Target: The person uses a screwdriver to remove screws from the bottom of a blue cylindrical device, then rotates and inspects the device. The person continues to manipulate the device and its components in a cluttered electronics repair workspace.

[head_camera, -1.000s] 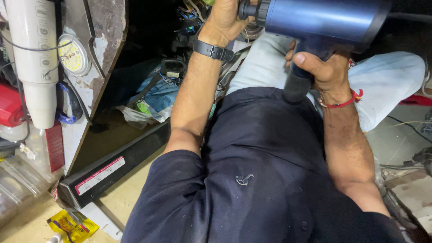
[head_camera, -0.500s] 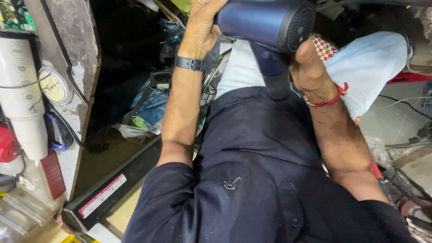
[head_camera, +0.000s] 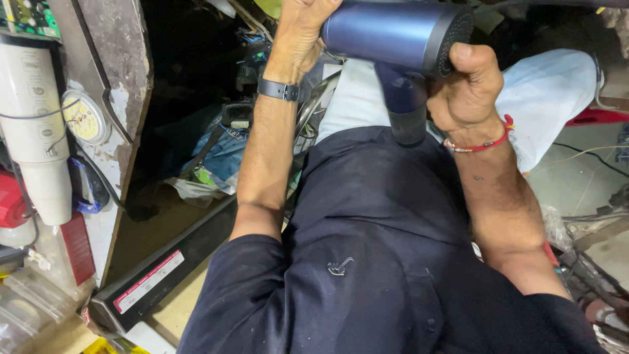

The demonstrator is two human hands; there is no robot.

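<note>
A black bar and clutter lie on the wooden bench.

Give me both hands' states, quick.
Left hand: closed on the front of the blue hair dryer.
Right hand: closed around the dryer's handle.

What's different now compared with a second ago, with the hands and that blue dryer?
The blue hair dryer has slid left across the view and its perforated rear end now faces the camera more. The right hand shifted up the handle, thumb against the rear rim. The left hand still grips the front end, and the wristband and red thread bracelet are unchanged.
</note>
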